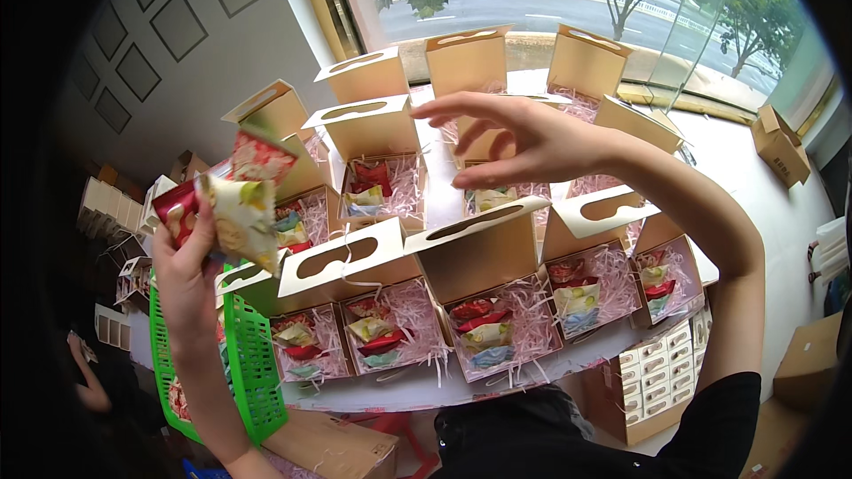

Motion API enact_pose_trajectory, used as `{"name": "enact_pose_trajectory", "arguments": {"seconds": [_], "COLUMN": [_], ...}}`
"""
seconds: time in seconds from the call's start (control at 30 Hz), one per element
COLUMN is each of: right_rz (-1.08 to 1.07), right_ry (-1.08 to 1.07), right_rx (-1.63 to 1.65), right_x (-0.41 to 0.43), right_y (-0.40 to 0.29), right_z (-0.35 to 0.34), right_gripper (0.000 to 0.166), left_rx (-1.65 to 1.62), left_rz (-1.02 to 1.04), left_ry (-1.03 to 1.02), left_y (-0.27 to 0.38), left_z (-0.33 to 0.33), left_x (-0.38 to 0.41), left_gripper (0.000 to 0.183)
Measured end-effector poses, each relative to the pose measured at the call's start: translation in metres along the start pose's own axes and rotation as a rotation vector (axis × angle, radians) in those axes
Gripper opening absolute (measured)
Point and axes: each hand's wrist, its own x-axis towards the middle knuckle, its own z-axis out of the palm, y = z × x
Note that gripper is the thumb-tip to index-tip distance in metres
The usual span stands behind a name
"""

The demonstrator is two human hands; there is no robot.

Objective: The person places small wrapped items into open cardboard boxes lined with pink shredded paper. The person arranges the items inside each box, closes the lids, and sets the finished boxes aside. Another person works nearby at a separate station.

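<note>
My left hand grips several small snack packets, among them a cream one, a dark red one and a red patterned one. It is raised on the left, above a green plastic basket. Over the middle rows of open cardboard gift boxes hangs my right hand, its fingers apart and nothing in them. Pink shredded paper fills the boxes. In the front row, red, cream and blue-green packets lie in a line at the left of each box. Raised lids hide parts of the rows behind.
More packets lie in the green basket. Below the table's front edge are a cardboard carton and a carton of small white boxes. Another person's arm shows at the far left. A large window stands behind the table.
</note>
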Motion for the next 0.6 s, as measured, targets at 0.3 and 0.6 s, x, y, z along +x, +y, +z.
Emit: {"name": "enact_pose_trajectory", "arguments": {"seconds": [0.3, 0.6], "right_rz": [-0.179, 0.605], "right_ry": [0.097, -0.094], "right_rx": [0.104, -0.542], "right_x": [-0.003, -0.081], "right_y": [-0.003, 0.036], "right_z": [0.002, -0.081], "right_gripper": [0.056, 0.027], "left_rx": [-0.137, 0.019], "left_rz": [-0.189, -0.208], "left_ry": [-0.43, -0.427], "left_y": [0.006, -0.021], "left_z": [0.137, 0.155], "left_x": [-0.012, 0.004], "left_gripper": [0.022, 0.023]}}
